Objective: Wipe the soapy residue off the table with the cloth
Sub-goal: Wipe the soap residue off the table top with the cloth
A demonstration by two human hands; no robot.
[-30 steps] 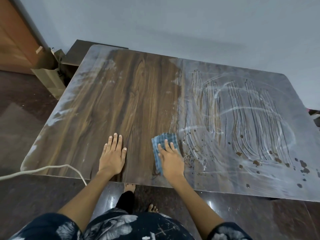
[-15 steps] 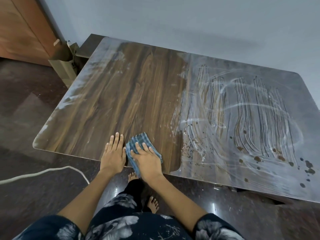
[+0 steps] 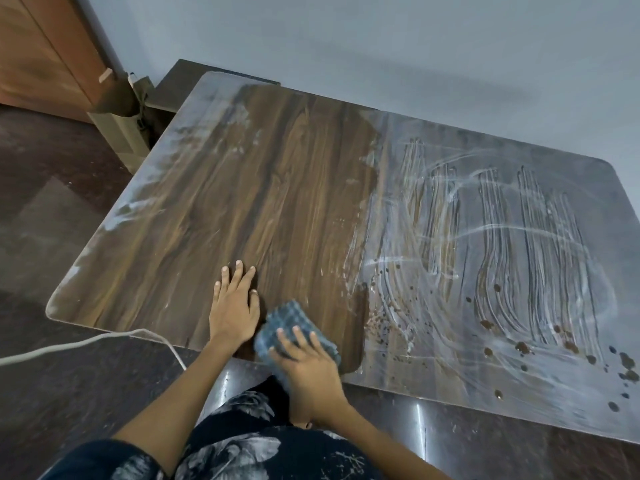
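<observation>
A dark wood-grain table (image 3: 284,202) fills the view. Its left half is mostly wiped, while the right half carries white soapy residue (image 3: 485,244) in streaks and swirls with brown droplets. My right hand (image 3: 308,368) presses a folded blue checked cloth (image 3: 287,323) flat at the table's near edge, fingers spread over it. Just left of the cloth, my left hand (image 3: 235,306) rests palm down on the wood, holding nothing. A thin band of residue runs along the table's left edge (image 3: 138,202).
A white cable (image 3: 86,344) crosses the dark floor at the lower left and runs under the table edge. A tan cardboard box (image 3: 121,129) stands by the far left corner, next to a wooden door (image 3: 38,53). A grey wall is behind the table.
My right hand slid the cloth left toward the left hand, then back toward the near edge. The left hand stayed planted. The camera view shifted.
</observation>
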